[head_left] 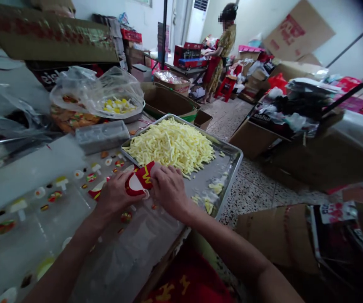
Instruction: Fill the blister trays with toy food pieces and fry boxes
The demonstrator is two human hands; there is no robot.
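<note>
A small red fries carton with yellow marks is held between both hands above the table, tipped on its side. My left hand is closed round its wide, pale-lined end. At the other end, the fingers of my right hand grip it and cover part of it. More red and white carton pieces lie by my left hand, partly hidden. Just beyond the hands, a metal tray bears a heap of pale yellow fry-shaped sticks, with crumbled bits near its right side.
A grey plastic box stands left of the tray, with bagged food pieces behind it. Clear film covers the patterned table. Cardboard boxes crowd the floor at right. Another person stands at a far table.
</note>
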